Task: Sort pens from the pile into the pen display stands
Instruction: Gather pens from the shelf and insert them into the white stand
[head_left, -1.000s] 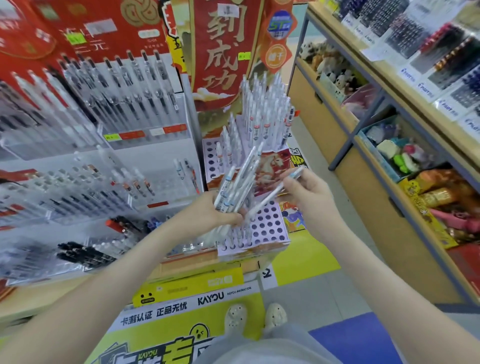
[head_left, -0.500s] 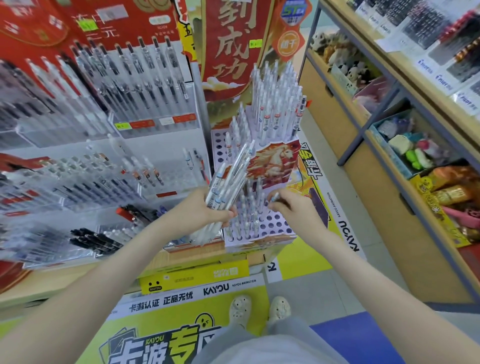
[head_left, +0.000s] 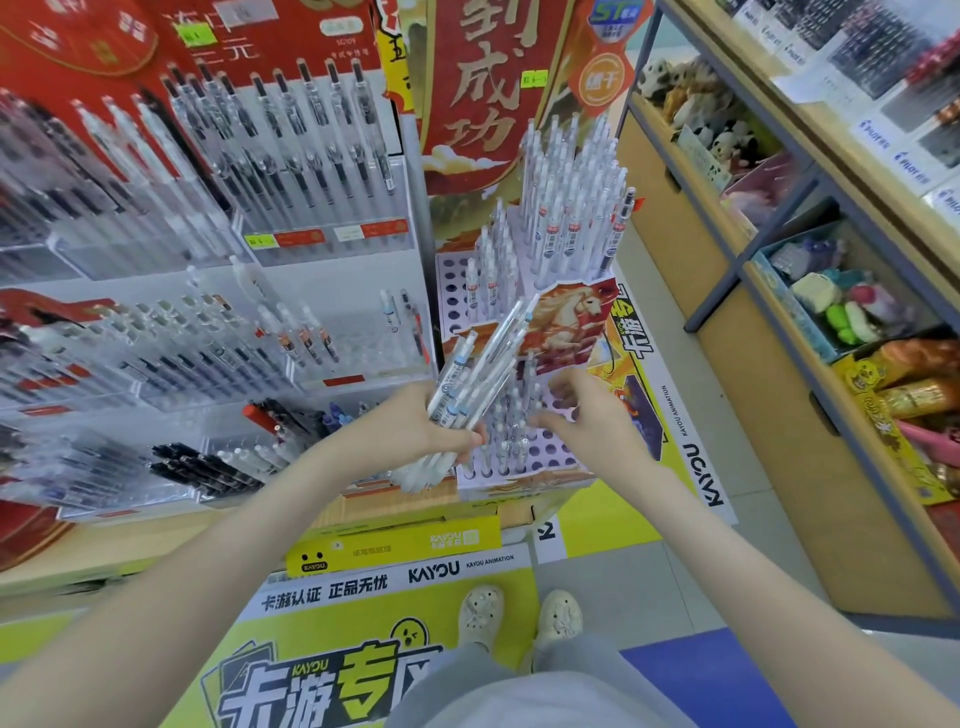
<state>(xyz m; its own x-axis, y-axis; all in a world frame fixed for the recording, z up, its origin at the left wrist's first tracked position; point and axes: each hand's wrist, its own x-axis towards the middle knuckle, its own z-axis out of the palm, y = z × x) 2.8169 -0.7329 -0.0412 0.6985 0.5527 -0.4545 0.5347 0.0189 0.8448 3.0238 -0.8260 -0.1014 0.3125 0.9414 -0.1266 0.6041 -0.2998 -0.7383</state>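
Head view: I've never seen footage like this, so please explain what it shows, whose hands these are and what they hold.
There is no machine here. A person wears a camera on the head, and it looks down at their own two arms. The left hand grips a bundle of pens. The right hand reaches over a white stand full of holes, partly filled with upright pens; whether it pinches one is unclear. More racks of pens stand to the left, and a wooden shelf stands to the right.
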